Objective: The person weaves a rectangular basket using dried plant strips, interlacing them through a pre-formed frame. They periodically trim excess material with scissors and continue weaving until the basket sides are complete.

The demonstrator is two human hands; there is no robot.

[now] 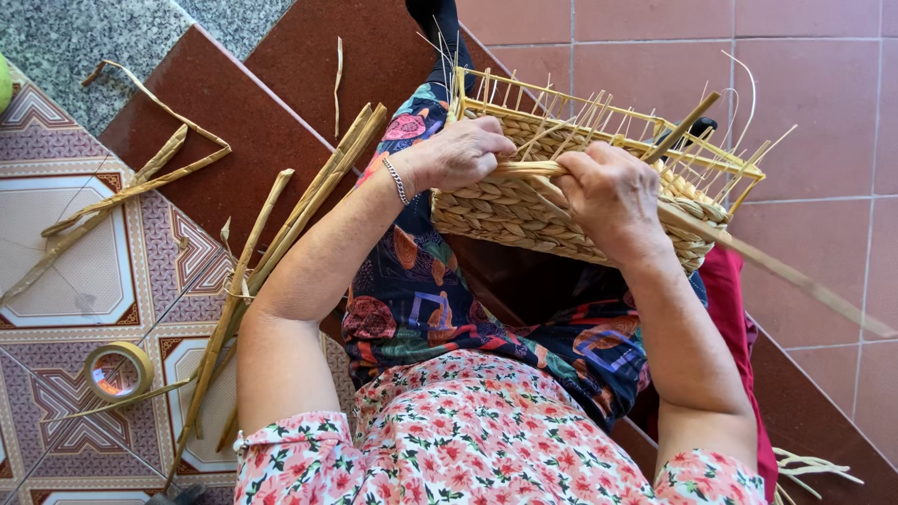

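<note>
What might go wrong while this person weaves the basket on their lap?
The thin uprights on the basket stick up close to the left hand and right hand, and might poke or snap. The long strand trailing to the right could catch. Loose reeds on the floor might trip someone.

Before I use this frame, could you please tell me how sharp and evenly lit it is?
Head view: even daylight, soft shadows, no glare; the basket and both hands, left hand and right hand, are sharp; only the long reed strip at right is motion-blurred.
</note>
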